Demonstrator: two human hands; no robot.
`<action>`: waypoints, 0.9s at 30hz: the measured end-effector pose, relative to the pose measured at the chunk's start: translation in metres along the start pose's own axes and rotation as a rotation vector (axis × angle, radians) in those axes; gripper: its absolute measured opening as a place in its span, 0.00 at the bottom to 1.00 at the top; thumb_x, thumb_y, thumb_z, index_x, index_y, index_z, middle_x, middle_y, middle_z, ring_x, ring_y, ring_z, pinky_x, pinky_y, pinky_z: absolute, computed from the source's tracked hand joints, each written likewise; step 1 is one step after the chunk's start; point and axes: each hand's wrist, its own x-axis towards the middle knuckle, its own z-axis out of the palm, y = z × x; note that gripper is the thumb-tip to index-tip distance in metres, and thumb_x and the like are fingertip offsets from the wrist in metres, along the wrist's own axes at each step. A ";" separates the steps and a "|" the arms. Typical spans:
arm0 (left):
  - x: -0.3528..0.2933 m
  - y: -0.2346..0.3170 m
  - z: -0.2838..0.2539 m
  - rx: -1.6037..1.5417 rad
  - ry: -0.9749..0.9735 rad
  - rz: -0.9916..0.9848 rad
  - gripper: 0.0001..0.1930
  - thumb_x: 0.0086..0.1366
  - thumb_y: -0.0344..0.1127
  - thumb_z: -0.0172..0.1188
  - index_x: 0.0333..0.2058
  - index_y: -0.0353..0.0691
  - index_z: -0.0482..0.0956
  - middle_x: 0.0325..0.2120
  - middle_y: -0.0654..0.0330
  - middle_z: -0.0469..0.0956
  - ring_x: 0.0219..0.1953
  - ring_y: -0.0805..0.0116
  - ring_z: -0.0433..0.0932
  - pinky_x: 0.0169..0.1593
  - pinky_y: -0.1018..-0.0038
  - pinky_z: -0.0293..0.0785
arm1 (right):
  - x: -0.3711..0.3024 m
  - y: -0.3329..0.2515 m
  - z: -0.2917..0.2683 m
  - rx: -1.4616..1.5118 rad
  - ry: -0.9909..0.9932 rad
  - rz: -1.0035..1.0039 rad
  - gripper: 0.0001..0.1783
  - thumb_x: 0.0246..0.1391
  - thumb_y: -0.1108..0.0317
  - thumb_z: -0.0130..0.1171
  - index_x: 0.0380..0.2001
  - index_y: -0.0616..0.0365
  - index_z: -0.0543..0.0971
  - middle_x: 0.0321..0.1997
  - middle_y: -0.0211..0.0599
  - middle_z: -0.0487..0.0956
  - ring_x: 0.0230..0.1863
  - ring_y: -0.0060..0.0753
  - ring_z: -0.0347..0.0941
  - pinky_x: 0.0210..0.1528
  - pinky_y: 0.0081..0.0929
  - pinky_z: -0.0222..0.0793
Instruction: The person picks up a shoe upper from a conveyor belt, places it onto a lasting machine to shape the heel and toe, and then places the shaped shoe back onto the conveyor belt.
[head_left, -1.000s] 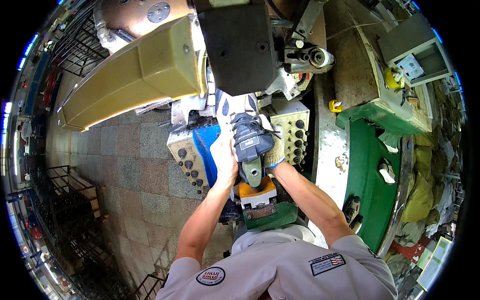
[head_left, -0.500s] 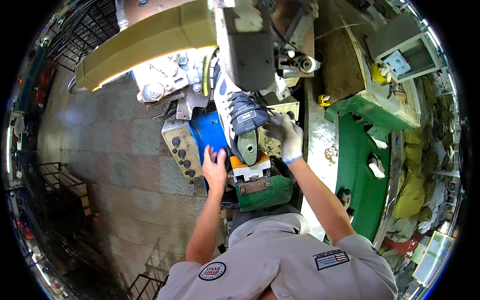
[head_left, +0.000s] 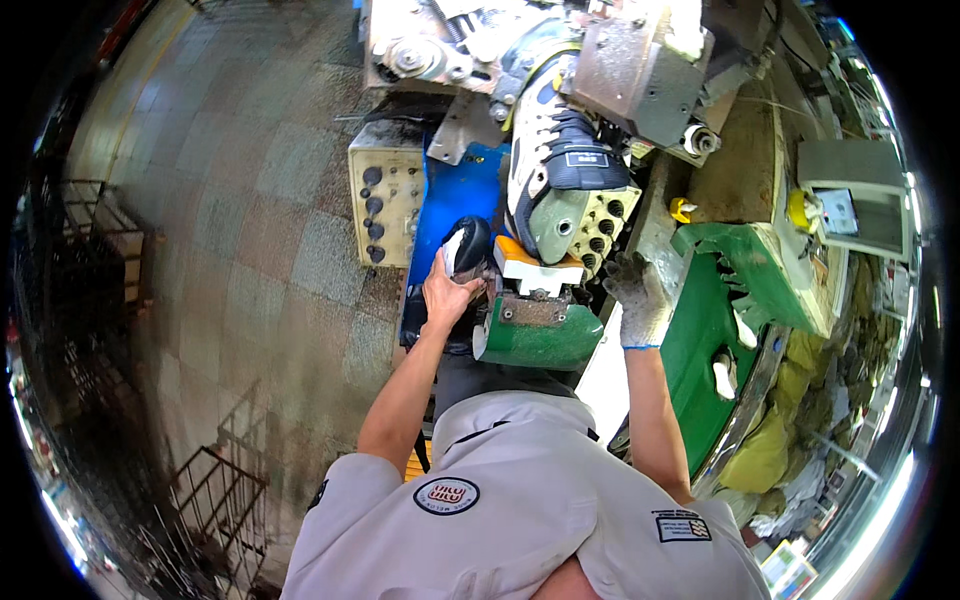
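Observation:
A dark blue and white sneaker (head_left: pixel 568 145) sits clamped in the machine (head_left: pixel 640 75), with a grey-green last (head_left: pixel 556 228) sticking out of its opening. Its lower end is just above an orange and white support pad (head_left: pixel 535 270). To the left of that pad, my bare left hand (head_left: pixel 448 293) is closed around the lower part of a black and white shoe (head_left: pixel 466 246), only partly visible. My right hand (head_left: pixel 640 298), in a greyish white glove, is held to the right of the pad, fingers apart and holding nothing.
Beige control boxes with black knobs (head_left: pixel 375 205) flank a blue machine panel (head_left: pixel 455 190). A green rounded guard (head_left: pixel 540 335) is close to my waist. At right runs a green conveyor belt (head_left: pixel 690 370) carrying white shoes (head_left: pixel 725 372), beside a green-edged bench (head_left: pixel 750 260).
My left hand has closed on the black and white shoe. My right hand has drawn back from the clamped sneaker. The view has shifted, so the machine appears farther right and higher.

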 end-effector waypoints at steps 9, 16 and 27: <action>-0.073 0.140 -0.163 0.103 0.244 0.086 0.45 0.38 0.40 0.83 0.57 0.34 0.74 0.45 0.44 0.82 0.48 0.53 0.83 0.51 0.63 0.77 | -0.081 -0.054 0.088 -0.162 -0.239 -0.161 0.30 0.63 0.61 0.60 0.60 0.75 0.69 0.53 0.55 0.80 0.50 0.49 0.82 0.51 0.41 0.79; -0.134 0.310 -0.184 0.404 0.189 0.583 0.44 0.50 0.46 0.77 0.60 0.28 0.68 0.49 0.43 0.80 0.50 0.46 0.80 0.51 0.62 0.78 | -0.114 -0.061 0.170 -0.067 -0.398 -0.218 0.37 0.58 0.55 0.65 0.64 0.64 0.67 0.56 0.38 0.77 0.54 0.31 0.75 0.59 0.30 0.70; -0.117 0.366 -0.021 -0.833 -0.763 0.072 0.28 0.60 0.35 0.68 0.57 0.25 0.76 0.46 0.57 0.82 0.45 0.72 0.78 0.53 0.76 0.70 | -0.101 -0.138 -0.024 0.246 -0.254 -0.281 0.45 0.52 0.52 0.64 0.68 0.66 0.64 0.61 0.41 0.74 0.60 0.31 0.71 0.64 0.29 0.65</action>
